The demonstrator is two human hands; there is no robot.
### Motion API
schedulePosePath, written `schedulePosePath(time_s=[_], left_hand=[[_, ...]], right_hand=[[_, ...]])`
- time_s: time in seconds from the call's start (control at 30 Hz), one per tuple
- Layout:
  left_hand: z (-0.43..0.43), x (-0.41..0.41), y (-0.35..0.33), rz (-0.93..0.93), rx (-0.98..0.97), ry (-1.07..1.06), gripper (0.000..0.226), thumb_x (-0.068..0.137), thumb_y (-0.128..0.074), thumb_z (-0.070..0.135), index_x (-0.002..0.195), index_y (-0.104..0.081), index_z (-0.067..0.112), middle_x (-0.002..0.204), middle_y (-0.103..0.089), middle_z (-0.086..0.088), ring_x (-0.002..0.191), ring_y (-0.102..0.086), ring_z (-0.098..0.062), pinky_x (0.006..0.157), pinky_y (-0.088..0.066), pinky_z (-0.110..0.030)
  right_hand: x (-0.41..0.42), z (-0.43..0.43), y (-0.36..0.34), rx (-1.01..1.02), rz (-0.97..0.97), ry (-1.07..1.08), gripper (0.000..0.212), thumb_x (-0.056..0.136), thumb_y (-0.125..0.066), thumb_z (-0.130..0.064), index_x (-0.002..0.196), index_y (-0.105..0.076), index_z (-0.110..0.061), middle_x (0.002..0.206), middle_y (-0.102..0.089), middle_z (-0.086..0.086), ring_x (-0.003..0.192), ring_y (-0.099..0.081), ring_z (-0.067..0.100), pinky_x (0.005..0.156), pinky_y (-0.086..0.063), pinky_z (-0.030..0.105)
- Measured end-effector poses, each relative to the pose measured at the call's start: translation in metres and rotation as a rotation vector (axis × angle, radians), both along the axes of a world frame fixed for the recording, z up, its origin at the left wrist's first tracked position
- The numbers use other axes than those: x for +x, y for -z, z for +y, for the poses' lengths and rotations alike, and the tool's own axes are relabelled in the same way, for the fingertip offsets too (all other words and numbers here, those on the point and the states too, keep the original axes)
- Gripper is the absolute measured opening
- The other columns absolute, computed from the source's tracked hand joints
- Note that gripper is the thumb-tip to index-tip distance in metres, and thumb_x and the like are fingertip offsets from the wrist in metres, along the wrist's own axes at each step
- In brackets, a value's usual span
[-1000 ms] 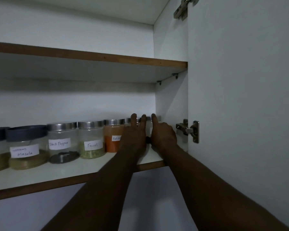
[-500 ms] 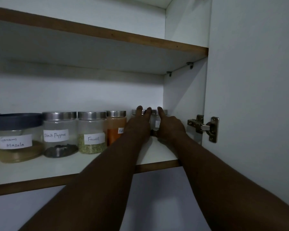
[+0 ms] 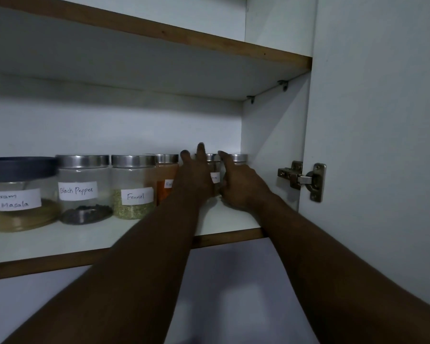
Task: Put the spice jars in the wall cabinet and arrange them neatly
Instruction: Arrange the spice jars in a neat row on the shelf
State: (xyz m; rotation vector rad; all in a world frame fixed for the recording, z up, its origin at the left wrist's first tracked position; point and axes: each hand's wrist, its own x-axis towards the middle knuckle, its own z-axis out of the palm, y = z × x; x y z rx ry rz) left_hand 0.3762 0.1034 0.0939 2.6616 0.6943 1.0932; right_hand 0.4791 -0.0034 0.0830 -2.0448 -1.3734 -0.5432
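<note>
As we reach both arms over the shelf [image 3: 60,244], our left hand [image 3: 196,177] and right hand [image 3: 243,187] flank a small jar [image 3: 215,178] — upright, near the row's right end, just ahead of the fingertips. Left fingers stand straight against its side; whether the right fingers curl round the last jar [image 3: 238,158] we cannot tell. Room is tight: red jar [image 3: 165,170] left, cabinet wall [image 3: 271,145] right — only a slight sideways nudge fits, we judge.

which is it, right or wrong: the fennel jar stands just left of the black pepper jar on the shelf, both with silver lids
Wrong on the side. The head view shows the Fennel jar standing just right of the Black Pepper jar on the shelf. Both do have silver lids.
</note>
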Motion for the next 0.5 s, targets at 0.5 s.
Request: schedulePosePath(time_s=[0.5], left_hand=[[0.024, 0.001, 0.001, 0.037, -0.076, 0.100, 0.108, 0.088, -0.074, 0.022, 0.160, 0.006, 0.021, 0.126, -0.064, -0.019, 0.109, -0.064, -0.034, 0.085, -0.046, -0.032]], right_hand=[[0.001, -0.003, 0.001, -0.097, -0.053, -0.048, 0.099, 0.091, -0.067, -0.016, 0.164, 0.000, -0.020, 0.122, -0.067, 0.017, 0.110, -0.063, 0.032, 0.095, -0.052, 0.042]])
